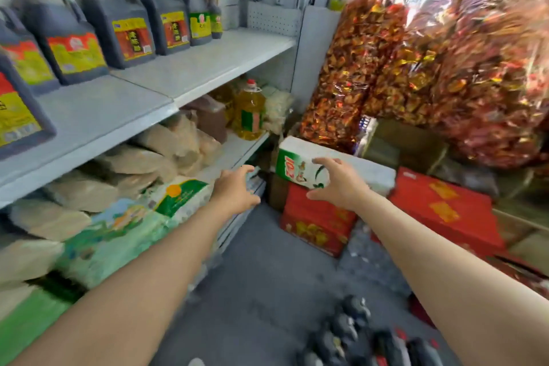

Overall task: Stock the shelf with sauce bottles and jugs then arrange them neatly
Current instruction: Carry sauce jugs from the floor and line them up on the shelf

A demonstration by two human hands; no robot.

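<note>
Both hands empty, fingers spread, left hand (237, 187) and right hand (335, 184) reach toward twelve o'clock, seemingly to lift the white carton (297, 169)

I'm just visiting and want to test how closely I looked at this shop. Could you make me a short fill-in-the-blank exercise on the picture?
1. The dark sauce jugs stand on the ___ shelf.
2. The yellow oil bottle has a ___ cap.
3. The white and green carton rests on a ___ box.
4. Both hands, left hand and right hand, hold ___.

Missing words: upper; red; red; nothing
</note>
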